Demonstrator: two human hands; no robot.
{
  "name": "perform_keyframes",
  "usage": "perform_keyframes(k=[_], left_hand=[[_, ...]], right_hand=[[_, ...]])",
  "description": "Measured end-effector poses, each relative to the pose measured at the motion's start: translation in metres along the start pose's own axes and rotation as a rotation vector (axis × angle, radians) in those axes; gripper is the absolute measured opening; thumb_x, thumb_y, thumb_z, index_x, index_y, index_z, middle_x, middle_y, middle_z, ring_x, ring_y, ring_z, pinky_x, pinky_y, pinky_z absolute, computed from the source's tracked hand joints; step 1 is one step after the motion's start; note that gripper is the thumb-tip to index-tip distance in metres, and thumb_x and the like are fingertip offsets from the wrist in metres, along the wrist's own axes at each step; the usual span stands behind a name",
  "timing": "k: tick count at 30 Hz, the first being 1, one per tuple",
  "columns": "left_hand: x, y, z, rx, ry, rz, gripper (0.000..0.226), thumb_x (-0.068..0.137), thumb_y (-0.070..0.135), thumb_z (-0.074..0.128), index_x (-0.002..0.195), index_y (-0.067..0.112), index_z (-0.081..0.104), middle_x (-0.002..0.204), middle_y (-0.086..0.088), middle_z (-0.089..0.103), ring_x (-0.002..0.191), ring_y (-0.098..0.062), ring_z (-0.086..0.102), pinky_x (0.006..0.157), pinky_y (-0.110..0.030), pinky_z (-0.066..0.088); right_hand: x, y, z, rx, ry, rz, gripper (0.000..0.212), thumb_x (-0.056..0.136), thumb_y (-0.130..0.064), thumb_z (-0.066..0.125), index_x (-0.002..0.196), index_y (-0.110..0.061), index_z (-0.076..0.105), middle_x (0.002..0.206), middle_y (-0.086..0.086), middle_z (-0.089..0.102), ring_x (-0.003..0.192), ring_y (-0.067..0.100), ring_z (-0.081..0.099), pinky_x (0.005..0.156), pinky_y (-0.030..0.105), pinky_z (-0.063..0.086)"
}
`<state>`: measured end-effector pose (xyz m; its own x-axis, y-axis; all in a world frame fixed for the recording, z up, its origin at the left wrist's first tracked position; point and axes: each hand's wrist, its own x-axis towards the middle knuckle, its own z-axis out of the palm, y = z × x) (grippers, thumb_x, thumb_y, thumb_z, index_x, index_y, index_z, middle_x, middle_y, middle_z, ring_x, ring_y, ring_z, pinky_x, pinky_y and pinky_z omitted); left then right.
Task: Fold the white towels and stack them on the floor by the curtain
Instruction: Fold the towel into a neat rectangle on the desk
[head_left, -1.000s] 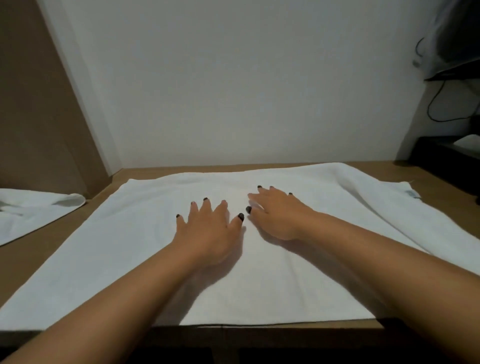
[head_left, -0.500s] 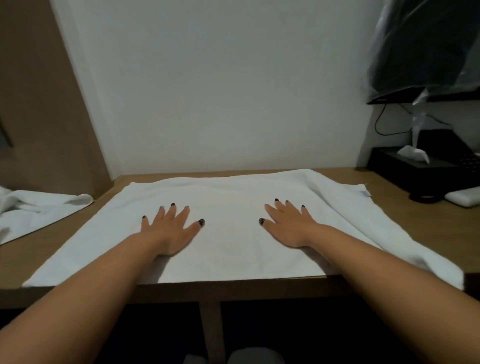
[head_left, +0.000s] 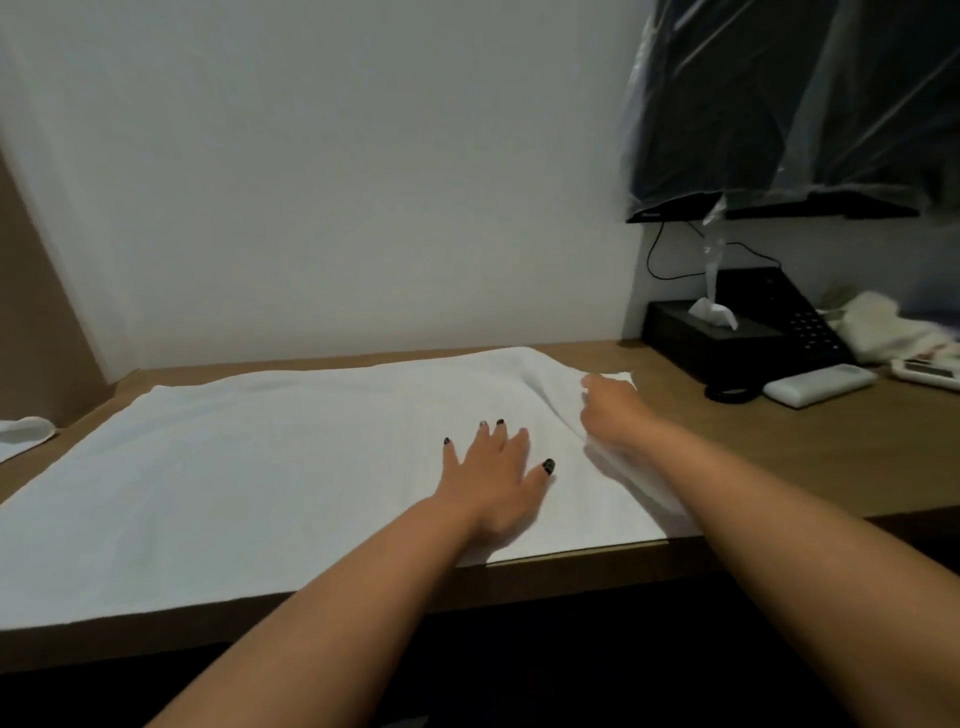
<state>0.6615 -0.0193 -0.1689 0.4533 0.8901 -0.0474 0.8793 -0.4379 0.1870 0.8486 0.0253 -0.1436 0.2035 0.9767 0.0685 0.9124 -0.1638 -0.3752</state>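
A large white towel (head_left: 260, 467) lies spread flat on the wooden desk (head_left: 831, 457), reaching from the left edge of view to the right of centre. My left hand (head_left: 493, 473) presses flat on its right part, fingers spread. Just to the right, my right hand (head_left: 610, 410) is at the towel's far right corner; its fingers are curled round the towel's right edge, which rises in a fold under the wrist. Part of a second white towel (head_left: 23, 431) shows at the far left.
On the desk's right side stand a black tissue box (head_left: 696, 332), a black telephone (head_left: 789, 312) and a white remote (head_left: 818, 385). A screen wrapped in plastic (head_left: 779, 104) hangs above them. The white wall runs behind the desk, and a brown panel (head_left: 31, 322) closes its left end.
The view has swung right. Both hands have moved to the towel's right side: the left stays flat, while the right has left the surface and taken hold of the far right edge.
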Motion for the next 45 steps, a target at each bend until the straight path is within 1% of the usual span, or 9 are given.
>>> perform_keyframes(k=[9,17,21,25,30,37,40,43,45], left_hand=[[0.012,-0.053,-0.011,0.122,-0.053,0.013,0.079,0.085,0.077,0.006,0.154,0.04,-0.002,0.163,0.008,-0.01,0.149,-0.013,-0.013,0.12,-0.052,-0.007],[-0.015,-0.11,-0.026,0.16,-0.002,0.056,0.087,0.078,0.084,0.002,0.154,0.042,0.012,0.163,0.013,0.005,0.149,-0.005,0.0,0.119,-0.037,-0.01],[-0.028,-0.041,-0.024,0.042,0.148,0.212,0.05,0.102,0.041,0.034,0.151,0.035,0.029,0.159,0.014,0.024,0.147,-0.004,0.017,0.12,-0.031,0.018],[-0.037,0.045,-0.004,-0.082,0.089,0.497,0.061,0.097,0.055,0.044,0.152,0.038,0.024,0.159,0.02,0.017,0.146,0.003,0.009,0.116,-0.017,0.009],[-0.026,0.065,0.018,0.048,0.12,0.541,0.063,0.095,0.044,0.051,0.152,0.038,0.024,0.159,0.01,0.027,0.148,-0.01,0.019,0.121,-0.04,0.017],[-0.028,0.055,0.013,-0.43,0.152,0.367,0.031,0.1,0.031,0.05,0.121,0.051,0.062,0.115,0.022,0.068,0.102,-0.004,0.06,0.092,-0.025,0.046],[-0.032,0.055,0.011,-0.691,0.264,0.316,0.027,0.099,0.03,0.046,0.078,0.035,0.063,0.074,0.015,0.062,0.069,0.002,0.051,0.065,-0.019,0.037],[-0.029,0.049,0.004,-0.957,0.422,0.151,0.027,0.104,0.031,0.041,0.101,0.023,0.066,0.095,0.007,0.069,0.084,-0.001,0.06,0.074,-0.021,0.044],[-0.027,0.047,0.0,-1.164,0.468,0.021,0.023,0.104,0.023,0.042,0.11,0.03,0.064,0.108,0.011,0.069,0.101,-0.002,0.063,0.087,-0.021,0.049]], right_hand=[[0.029,0.053,-0.017,0.209,-0.021,0.118,0.067,0.102,-0.005,0.04,0.154,-0.003,-0.002,0.16,0.017,0.015,0.144,0.033,0.024,0.114,0.035,0.022],[0.04,0.065,0.004,0.089,0.023,0.017,0.055,0.099,-0.025,0.051,0.148,-0.011,0.03,0.149,0.011,0.041,0.131,0.031,0.043,0.105,0.041,0.041],[0.046,0.065,0.008,0.247,0.199,0.062,0.053,0.094,-0.021,0.061,0.143,-0.012,0.042,0.137,0.011,0.052,0.121,0.03,0.051,0.096,0.037,0.046],[0.053,0.065,0.004,0.504,0.369,0.413,0.039,0.087,-0.014,0.065,0.124,-0.009,0.056,0.124,0.014,0.057,0.103,0.033,0.059,0.083,0.041,0.053],[0.061,0.073,-0.015,0.853,0.252,0.45,0.05,0.08,-0.01,0.07,0.127,-0.001,0.054,0.13,0.016,0.057,0.118,0.033,0.057,0.097,0.042,0.051],[0.067,0.074,-0.02,1.024,0.057,0.514,0.042,0.086,-0.003,0.063,0.127,-0.001,0.051,0.113,0.015,0.063,0.101,0.027,0.065,0.089,0.038,0.055],[0.061,0.076,-0.022,1.222,0.027,0.522,0.017,0.08,0.003,0.052,0.093,-0.007,0.057,0.079,0.011,0.055,0.067,0.022,0.059,0.053,0.029,0.05],[0.058,0.075,-0.029,1.376,-0.02,0.459,0.022,0.079,0.006,0.044,0.074,-0.016,0.046,0.071,0.011,0.047,0.063,0.023,0.056,0.053,0.03,0.05],[0.053,0.072,-0.032,1.474,-0.087,0.42,0.019,0.086,0.004,0.042,0.095,-0.004,0.057,0.092,0.017,0.063,0.089,0.028,0.067,0.075,0.04,0.059]])
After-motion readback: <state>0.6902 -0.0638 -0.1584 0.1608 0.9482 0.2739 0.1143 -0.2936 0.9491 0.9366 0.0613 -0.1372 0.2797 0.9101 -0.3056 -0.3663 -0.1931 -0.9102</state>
